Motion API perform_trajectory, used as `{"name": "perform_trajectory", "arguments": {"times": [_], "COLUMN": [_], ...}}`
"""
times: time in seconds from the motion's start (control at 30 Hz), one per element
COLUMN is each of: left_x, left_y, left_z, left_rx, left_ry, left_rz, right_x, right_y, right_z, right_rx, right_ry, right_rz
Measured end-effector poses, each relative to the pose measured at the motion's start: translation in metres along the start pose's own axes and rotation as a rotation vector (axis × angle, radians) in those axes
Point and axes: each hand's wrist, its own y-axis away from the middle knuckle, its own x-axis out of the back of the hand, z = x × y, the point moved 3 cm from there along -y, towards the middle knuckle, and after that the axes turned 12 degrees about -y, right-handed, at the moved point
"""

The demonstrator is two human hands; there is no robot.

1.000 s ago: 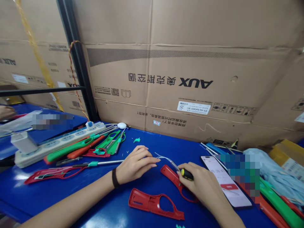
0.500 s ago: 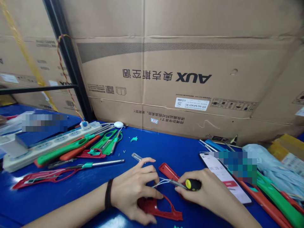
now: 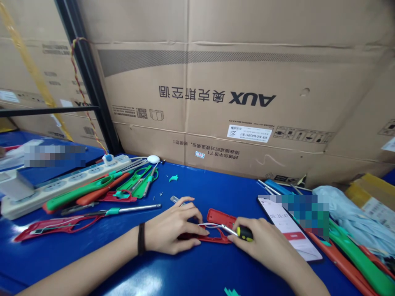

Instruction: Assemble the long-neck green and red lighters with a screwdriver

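My left hand (image 3: 173, 228) is closed on a red lighter shell half (image 3: 212, 238) with a looped opening, held low over the blue table. Thin white wires (image 3: 210, 225) run from the left fingers toward my right hand (image 3: 259, 238). That hand grips a small screwdriver (image 3: 245, 233) with a black and yellow handle, its metal shaft pointing left at the wires. Behind lies another red shell piece (image 3: 219, 216), partly covered by the right fingers; whether they touch it I cannot tell. A clear plastic piece (image 3: 177, 200) shows beyond the left hand.
At left lie an opened red lighter (image 3: 52, 228) with a metal tube, green and orange lighters (image 3: 80, 193), and a white power strip (image 3: 70, 179). A phone (image 3: 293, 232) and more lighters (image 3: 354, 250) lie at right. A large cardboard sheet (image 3: 210, 74) stands behind.
The left hand and red shell half have moved up, away from me, and the shell now lies flatter beside the other red piece. The screwdriver has shifted slightly left.
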Motion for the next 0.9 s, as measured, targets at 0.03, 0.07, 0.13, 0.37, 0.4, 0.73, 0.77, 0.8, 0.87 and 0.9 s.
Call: {"name": "perform_trajectory", "arguments": {"times": [0.03,0.07,0.13,0.37,0.4,0.73,0.77,0.8,0.87,0.9], "left_x": [0.000,-0.001,-0.001,-0.007,-0.008,0.014,0.015,0.014,0.011,0.008], "left_y": [0.000,0.000,0.001,0.004,0.004,0.002,0.003,0.003,0.004,0.004], "left_z": [-0.001,-0.002,-0.006,-0.014,-0.014,-0.008,-0.009,-0.012,-0.017,-0.019], "left_rx": [0.004,0.010,0.024,0.057,0.054,0.086,0.107,0.132,0.165,0.174], "left_ry": [0.000,0.001,0.004,0.005,0.006,0.005,0.023,0.035,0.031,0.019], "left_rz": [-0.001,-0.002,0.000,-0.001,0.001,0.339,0.368,0.384,0.379,0.366], "right_x": [0.000,0.000,0.000,-0.005,-0.004,0.024,0.025,0.025,0.024,0.023], "right_y": [-0.001,-0.001,-0.002,-0.010,-0.010,0.003,0.004,0.003,0.003,0.002], "right_z": [0.001,0.001,0.002,-0.001,-0.003,-0.019,-0.019,-0.019,-0.016,-0.014], "right_rx": [-0.006,-0.008,-0.003,0.010,0.026,0.115,0.116,0.114,0.098,0.086], "right_ry": [0.023,0.034,0.016,0.009,0.005,-0.325,-0.344,-0.354,-0.352,-0.341], "right_rz": [0.012,0.021,0.030,0.073,0.083,0.097,0.103,0.109,0.119,0.127]}}
